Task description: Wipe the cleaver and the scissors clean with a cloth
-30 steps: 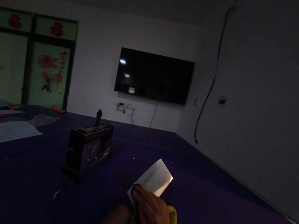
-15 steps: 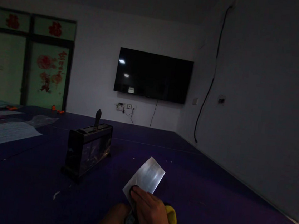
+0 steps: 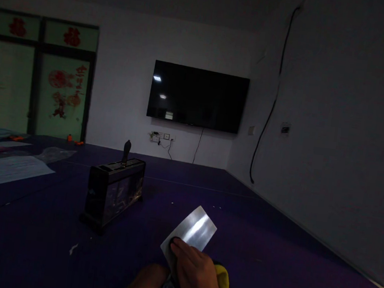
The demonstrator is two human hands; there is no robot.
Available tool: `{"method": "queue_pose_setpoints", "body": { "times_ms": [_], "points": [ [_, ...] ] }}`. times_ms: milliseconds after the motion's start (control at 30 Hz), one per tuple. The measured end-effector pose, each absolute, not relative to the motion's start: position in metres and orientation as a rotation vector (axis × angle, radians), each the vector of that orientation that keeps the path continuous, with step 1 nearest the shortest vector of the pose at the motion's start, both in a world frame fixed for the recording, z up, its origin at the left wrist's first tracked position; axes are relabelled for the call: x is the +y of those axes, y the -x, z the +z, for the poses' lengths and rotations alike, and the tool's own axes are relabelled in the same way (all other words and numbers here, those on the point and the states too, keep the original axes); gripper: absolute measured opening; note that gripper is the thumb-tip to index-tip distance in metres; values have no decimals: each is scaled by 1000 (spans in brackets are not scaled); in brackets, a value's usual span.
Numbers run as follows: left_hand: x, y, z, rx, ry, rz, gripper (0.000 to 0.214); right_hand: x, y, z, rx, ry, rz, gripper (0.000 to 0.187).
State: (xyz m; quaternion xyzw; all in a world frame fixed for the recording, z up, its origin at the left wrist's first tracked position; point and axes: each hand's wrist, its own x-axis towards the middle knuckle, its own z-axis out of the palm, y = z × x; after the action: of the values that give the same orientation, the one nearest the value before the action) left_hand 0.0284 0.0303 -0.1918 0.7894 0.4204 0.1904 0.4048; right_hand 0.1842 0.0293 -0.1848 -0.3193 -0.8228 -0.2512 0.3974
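A cleaver [image 3: 194, 230] with a broad, shiny metal blade tilts up to the right near the bottom middle. My left hand [image 3: 150, 285] is closed at its lower end, where the handle is mostly hidden. Against the lower part of the blade presses my right hand [image 3: 196, 271], fingers together over a dark, soft-looking piece. A yellow cloth-like part [image 3: 222, 281] bulges out behind this hand, and I cannot tell whether it joins the dark piece. Left of the hands stands a dark knife block [image 3: 115, 193] with one black knife handle [image 3: 126, 151] upright in it.
Purple-covered table [image 3: 253, 243] stretches to the walls. On the left lie a printed sheet [image 3: 14, 170], a clear plastic bag [image 3: 55, 155] and small orange items [image 3: 79, 143]. A white scrap [image 3: 73, 249] lies nearby. A television [image 3: 199, 97] hangs on the far wall; a black cable [image 3: 266, 124] hangs at right.
The cleaver blade has shifted slightly right and down and turned a little, and now catches a brighter glint. Both hands moved slightly with it. The knife block stays put.
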Motion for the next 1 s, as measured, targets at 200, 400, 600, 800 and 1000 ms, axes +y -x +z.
{"method": "queue_pose_setpoints", "body": {
  "times_ms": [200, 400, 600, 800, 1000],
  "points": [
    [29, -32, -192, 1256, -2113, 450, 16, 32, -186, -187, -2065, 851, -656, 38],
    [32, -36, -191, 1235, -2116, 412, 18, 28, -180, -184, -2159, 839, -597, 40],
    [32, -38, -191, 1356, -2118, 444, 17, 23, -176, -181, -2251, 753, -561, 40],
    [36, -37, -195, 1375, -2147, 385, 20, 24, -176, -182, -2238, 807, -575, 39],
    [50, -34, -214, 1251, -2319, 351, 18, 29, -184, -183, -2087, 898, -612, 39]
  ]
}}
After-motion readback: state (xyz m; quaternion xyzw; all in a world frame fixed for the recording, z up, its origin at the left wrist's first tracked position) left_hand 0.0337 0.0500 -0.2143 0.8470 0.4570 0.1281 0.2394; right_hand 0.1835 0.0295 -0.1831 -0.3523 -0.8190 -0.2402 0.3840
